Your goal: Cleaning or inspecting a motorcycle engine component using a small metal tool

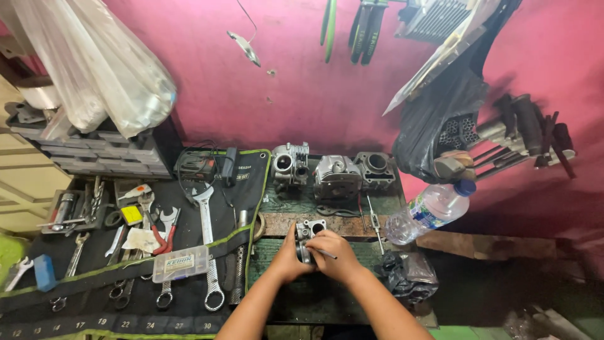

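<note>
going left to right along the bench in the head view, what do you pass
blue block → clear plastic parts box → long silver combination spanner → left hand → right hand with small grey metal engine part held between them → crumpled black plastic bag → clear plastic water bottle with blue cap

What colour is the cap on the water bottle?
Blue. The cap on the clear water bottle shows best in the head view.

Small metal part (307,234) — mostly hidden behind both hands.
</note>
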